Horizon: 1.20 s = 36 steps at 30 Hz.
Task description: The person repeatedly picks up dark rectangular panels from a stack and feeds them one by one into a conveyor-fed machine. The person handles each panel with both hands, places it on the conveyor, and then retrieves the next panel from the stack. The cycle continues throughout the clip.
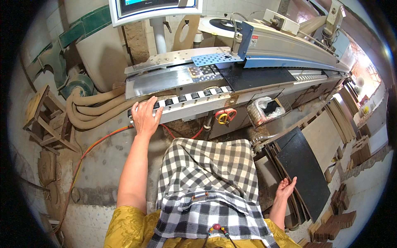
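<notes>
My left hand (pixel 145 119) lies palm down, fingers spread, over the near end of a roller support rail (pixel 186 107) with black and white rollers. This rail runs along the front of an edge banding machine (pixel 279 40). On the machine's bed, a black panel (pixel 254 76) sits partly beneath the blue guard. Down at my right side, my right hand (pixel 286 187) is palm up with the thumb at the edge of another black panel (pixel 302 167), the top one of a tilted stack. Its fingers show beside the edge and do not wrap around it.
Red-and-yellow-handled scissors (pixel 225 116) hang at the machine's front, beside a wire basket (pixel 268 107) holding a plastic bag. Ribbed hoses (pixel 93 107) and a wooden stool (pixel 51 119) stand left. An orange air hose (pixel 90 148) crosses the floor. More boards (pixel 322 136) line the right.
</notes>
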{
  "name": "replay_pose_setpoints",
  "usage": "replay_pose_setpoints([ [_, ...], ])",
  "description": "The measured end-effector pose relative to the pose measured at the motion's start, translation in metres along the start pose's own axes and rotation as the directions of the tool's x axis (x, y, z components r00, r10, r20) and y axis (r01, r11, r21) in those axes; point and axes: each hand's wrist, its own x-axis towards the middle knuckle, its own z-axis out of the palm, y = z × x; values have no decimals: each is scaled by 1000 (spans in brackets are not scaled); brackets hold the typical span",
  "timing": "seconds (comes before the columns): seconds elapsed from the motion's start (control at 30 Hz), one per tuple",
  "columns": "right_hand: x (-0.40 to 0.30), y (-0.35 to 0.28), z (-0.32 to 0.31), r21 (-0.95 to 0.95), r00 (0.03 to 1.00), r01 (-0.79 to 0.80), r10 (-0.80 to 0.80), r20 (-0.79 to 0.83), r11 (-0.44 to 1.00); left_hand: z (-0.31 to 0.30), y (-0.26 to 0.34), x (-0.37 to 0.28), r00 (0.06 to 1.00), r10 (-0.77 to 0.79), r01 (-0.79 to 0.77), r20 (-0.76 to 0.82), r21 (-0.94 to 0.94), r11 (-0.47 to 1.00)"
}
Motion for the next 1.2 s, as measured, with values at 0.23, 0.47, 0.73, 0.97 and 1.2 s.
replay_pose_setpoints([
  [0.23, -55, 11, 15, -21, 924, -239, 234, 301, 971, 0, 1, 2, 1000, -3, 2, 23, 14, 1000],
  [0.47, -45, -8, -32, 121, 983, -77, 55, 174, 990, -3, -2, -1, 999, -1, 1, 33, 7, 1000],
  [0.73, -85, -24, -4, 140, 880, -183, 99, 465, 973, -16, -6, -3, 994, -13, 25, 106, -112, 993],
  [0.97, -139, 10, 103, -73, 690, -261, 239, 683, 963, -67, 61, -31, 970, 152, -54, 189, -444, 894],
  [1.2, -204, 76, 211, -449, 332, -317, 542, 772, 835, -92, 53, -67, 977, 116, -85, 179, -173, 981],
])
